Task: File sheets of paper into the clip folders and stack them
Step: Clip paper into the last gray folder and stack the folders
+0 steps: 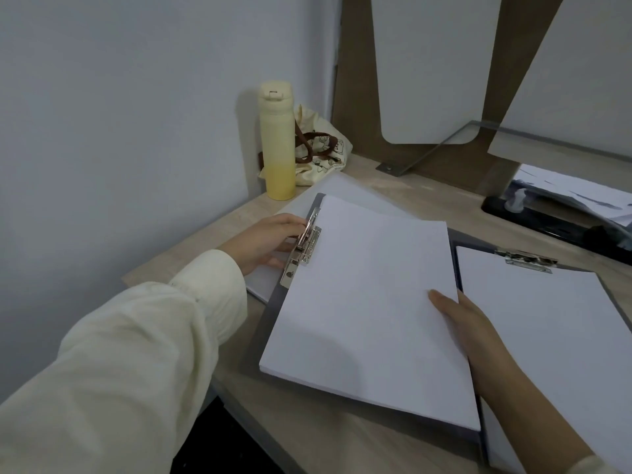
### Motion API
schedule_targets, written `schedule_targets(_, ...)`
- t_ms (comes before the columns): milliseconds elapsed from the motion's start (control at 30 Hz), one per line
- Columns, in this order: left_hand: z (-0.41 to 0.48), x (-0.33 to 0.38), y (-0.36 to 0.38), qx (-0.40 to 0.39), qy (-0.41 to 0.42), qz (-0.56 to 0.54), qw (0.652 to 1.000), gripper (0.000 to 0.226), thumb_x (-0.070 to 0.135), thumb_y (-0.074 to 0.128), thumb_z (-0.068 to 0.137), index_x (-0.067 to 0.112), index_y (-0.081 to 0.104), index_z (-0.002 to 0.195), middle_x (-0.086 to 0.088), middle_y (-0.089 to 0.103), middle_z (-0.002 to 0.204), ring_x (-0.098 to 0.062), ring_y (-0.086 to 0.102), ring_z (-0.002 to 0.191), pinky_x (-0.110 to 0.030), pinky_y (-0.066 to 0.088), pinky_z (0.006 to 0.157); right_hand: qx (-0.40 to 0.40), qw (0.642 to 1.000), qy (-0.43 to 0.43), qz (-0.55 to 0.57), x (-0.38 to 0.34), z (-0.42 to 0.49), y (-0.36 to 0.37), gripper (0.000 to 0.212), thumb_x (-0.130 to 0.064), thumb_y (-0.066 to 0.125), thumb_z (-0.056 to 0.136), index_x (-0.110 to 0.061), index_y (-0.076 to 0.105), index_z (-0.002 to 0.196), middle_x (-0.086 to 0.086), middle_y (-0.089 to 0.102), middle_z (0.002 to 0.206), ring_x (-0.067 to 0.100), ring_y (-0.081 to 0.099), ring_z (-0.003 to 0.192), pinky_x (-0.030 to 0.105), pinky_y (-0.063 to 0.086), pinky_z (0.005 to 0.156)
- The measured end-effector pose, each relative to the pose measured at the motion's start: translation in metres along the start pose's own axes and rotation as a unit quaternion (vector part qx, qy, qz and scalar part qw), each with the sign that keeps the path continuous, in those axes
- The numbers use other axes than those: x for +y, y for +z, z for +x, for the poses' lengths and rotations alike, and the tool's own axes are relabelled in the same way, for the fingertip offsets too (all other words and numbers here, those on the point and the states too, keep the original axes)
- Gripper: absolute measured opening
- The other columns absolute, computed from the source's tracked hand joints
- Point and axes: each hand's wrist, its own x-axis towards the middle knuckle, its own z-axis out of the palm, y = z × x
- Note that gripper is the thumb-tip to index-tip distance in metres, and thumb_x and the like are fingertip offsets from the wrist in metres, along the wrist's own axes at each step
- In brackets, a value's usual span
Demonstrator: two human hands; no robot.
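Note:
A grey clip folder (270, 309) lies at an angle on the desk with a thick stack of white paper (369, 295) on it. My left hand (266, 241) grips the lever of its metal clip (302, 249), which stands raised over the stack's left edge. My right hand (468, 323) holds the stack's right edge, thumb on top. A second clip folder (612, 295) with paper under its shut clip (528, 261) lies to the right, partly under the first stack. More loose white sheets (345, 188) lie beneath and behind the first folder.
A yellow bottle (277, 142) and a cream tote bag (321, 148) stand at the back left by the wall. A black tray with papers (564, 210) sits at the back right. A wooden frame with a glass pane (444, 145) rises behind the desk.

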Motion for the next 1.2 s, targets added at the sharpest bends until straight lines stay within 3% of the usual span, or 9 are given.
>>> schedule_targets(133,-0.003,-0.001,-0.001,-0.014,0.003,-0.021,1.000,0.011,0.023,0.047,0.095,0.025,0.057,0.097,0.008,0.061,0.083,-0.004,0.059,0.070,-0.022,0.051,0.060,0.007,1.000,0.002,0.010,0.001,-0.001,0.001,0.035,-0.021,0.052,0.092,-0.016,0.055,0.126,0.004,0.066,0.115,0.023,0.063,0.101,0.033,0.050,0.080)
schedule_targets(267,-0.008,-0.002,-0.003,-0.042,-0.005,-0.062,0.997,0.019,0.032,0.046,0.095,0.020,0.056,0.106,0.008,0.060,0.089,0.000,0.064,0.067,-0.022,0.055,0.061,0.020,1.000,0.013,-0.004,0.000,0.000,0.004,0.032,-0.023,0.052,0.092,-0.016,0.055,0.123,0.002,0.066,0.107,0.020,0.063,0.092,0.029,0.049,0.068)
schedule_targets(433,-0.017,-0.007,-0.008,-0.079,-0.006,-0.146,0.986,0.016,0.028,0.048,0.094,0.018,0.060,0.097,0.006,0.060,0.090,-0.002,0.064,0.075,-0.020,0.055,0.065,0.015,0.999,0.032,-0.003,-0.001,0.002,0.004,0.031,-0.023,0.053,0.092,-0.014,0.057,0.121,0.003,0.067,0.098,0.020,0.063,0.086,0.030,0.048,0.065)
schedule_targets(567,-0.025,-0.014,-0.009,-0.076,0.006,-0.177,0.981,0.026,0.017,0.052,0.091,0.017,0.056,0.116,0.004,0.064,0.097,-0.006,0.062,0.089,-0.023,0.054,0.078,0.010,1.000,0.024,0.003,0.000,0.001,0.003,0.029,-0.019,0.051,0.093,-0.014,0.056,0.121,0.003,0.066,0.098,0.020,0.063,0.086,0.030,0.048,0.065)
schedule_targets(767,-0.040,-0.016,-0.013,-0.083,-0.008,-0.102,0.991,0.020,0.029,0.051,0.091,0.029,0.071,0.088,0.013,0.071,0.097,-0.005,0.060,0.106,-0.039,0.050,0.093,0.006,1.000,0.017,0.009,0.001,0.001,0.004,0.029,-0.017,0.050,0.093,-0.014,0.055,0.122,0.001,0.066,0.101,0.018,0.063,0.088,0.028,0.047,0.066)
schedule_targets(900,-0.044,-0.015,-0.013,-0.078,-0.013,-0.106,0.991,0.024,0.030,0.054,0.089,0.031,0.075,0.079,0.015,0.071,0.094,-0.005,0.061,0.104,-0.039,0.050,0.093,0.008,1.000,0.012,0.008,0.001,0.002,0.003,0.031,-0.016,0.050,0.093,-0.014,0.054,0.124,-0.001,0.066,0.099,0.016,0.062,0.087,0.026,0.046,0.065)
schedule_targets(1200,-0.047,-0.012,-0.010,-0.065,-0.019,-0.090,0.994,0.017,0.032,0.052,0.090,0.029,0.069,0.089,0.014,0.071,0.095,-0.002,0.062,0.101,-0.033,0.053,0.082,0.001,1.000,0.000,0.007,0.005,0.003,0.002,0.033,-0.014,0.048,0.094,-0.016,0.052,0.126,-0.004,0.065,0.100,0.011,0.062,0.087,0.021,0.046,0.063)
